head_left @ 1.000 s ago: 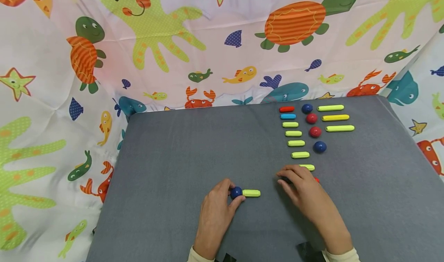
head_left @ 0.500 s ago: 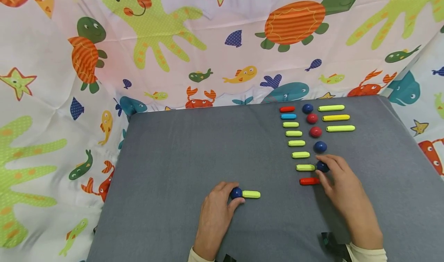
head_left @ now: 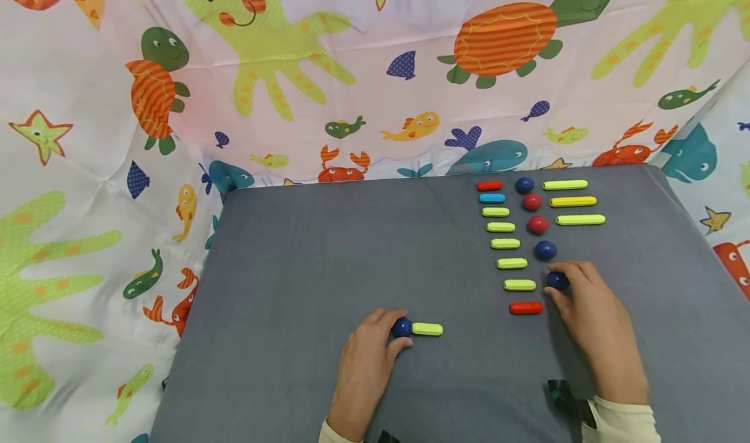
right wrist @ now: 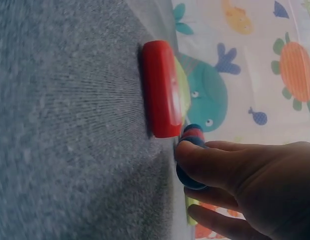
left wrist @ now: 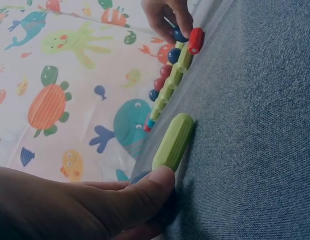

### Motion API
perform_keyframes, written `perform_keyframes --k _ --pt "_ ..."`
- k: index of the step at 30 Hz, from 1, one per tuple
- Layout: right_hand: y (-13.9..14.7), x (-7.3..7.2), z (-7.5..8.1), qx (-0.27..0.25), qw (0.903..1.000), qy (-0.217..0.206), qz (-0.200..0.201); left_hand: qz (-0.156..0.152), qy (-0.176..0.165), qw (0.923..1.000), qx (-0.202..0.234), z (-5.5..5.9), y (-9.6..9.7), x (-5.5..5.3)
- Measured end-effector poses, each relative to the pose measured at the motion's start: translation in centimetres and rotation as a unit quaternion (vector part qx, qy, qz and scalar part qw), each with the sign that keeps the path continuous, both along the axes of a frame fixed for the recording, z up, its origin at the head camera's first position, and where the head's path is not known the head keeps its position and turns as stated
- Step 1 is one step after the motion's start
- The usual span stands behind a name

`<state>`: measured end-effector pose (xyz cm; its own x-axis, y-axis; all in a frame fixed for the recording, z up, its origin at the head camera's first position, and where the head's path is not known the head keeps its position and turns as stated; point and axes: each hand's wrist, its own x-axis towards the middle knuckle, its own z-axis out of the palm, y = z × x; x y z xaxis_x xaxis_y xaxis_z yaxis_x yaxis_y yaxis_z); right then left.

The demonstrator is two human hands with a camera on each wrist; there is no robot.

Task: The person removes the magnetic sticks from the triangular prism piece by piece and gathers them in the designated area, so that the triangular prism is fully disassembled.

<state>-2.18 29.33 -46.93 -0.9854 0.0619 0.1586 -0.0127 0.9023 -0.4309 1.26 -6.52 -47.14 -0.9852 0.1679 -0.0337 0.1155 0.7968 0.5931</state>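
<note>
Thumb and fingers of my left hand (head_left: 364,368) pinch a dark blue ball (head_left: 402,328) near the front middle of the grey cloth. A short yellow-green ribbed stick (head_left: 428,329) joins that ball's right side; in the left wrist view the stick (left wrist: 173,142) points away from the thumb. Farther right, my right hand (head_left: 600,332) pinches another blue ball (head_left: 558,281), just right of a short yellow-green stick (head_left: 519,285). A short red stick (head_left: 526,308) lies in front of that one, close to the hand; the right wrist view shows this red stick (right wrist: 162,90) beside the fingertips.
Several short sticks form a column, with a blue stick (head_left: 492,199) and a red stick (head_left: 489,186) at its far end. Beside it lie red balls (head_left: 537,225) and blue balls (head_left: 545,250), then long yellow-green sticks (head_left: 580,219). A patterned curtain (head_left: 363,58) hangs behind.
My right hand has carried its blue ball rightward, from left of the stick column to its right side, uncovering the near red stick. The left hand keeps its hold in place.
</note>
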Motion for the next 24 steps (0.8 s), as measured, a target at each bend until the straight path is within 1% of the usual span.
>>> perform_keyframes --k 7,11,15,19,21,24 --pt "0.4 -0.3 -0.4 0.007 0.9999 -0.01 -0.004 0.004 -0.006 1.0 -0.003 0.0 0.2 0.0" --pt "0.5 -0.4 -0.3 0.011 0.9999 -0.005 -0.009 0.002 0.001 1.0 0.0 0.1 0.2 0.0" --pt "0.6 -0.4 -0.1 0.011 0.9999 0.001 -0.008 -0.003 0.009 0.9999 0.006 0.0 0.2 0.0" --pt "0.3 -0.3 0.6 0.014 0.9998 0.006 -0.012 -0.007 0.014 0.9998 0.009 0.0 0.2 0.0" --pt "-0.3 -0.1 1.2 0.016 0.9997 0.019 -0.004 -0.006 0.012 0.9999 0.007 0.1 0.2 0.0" --pt "-2.1 0.3 2.0 0.008 0.9976 0.06 0.034 -0.003 0.007 1.0 0.003 0.1 0.1 0.0"
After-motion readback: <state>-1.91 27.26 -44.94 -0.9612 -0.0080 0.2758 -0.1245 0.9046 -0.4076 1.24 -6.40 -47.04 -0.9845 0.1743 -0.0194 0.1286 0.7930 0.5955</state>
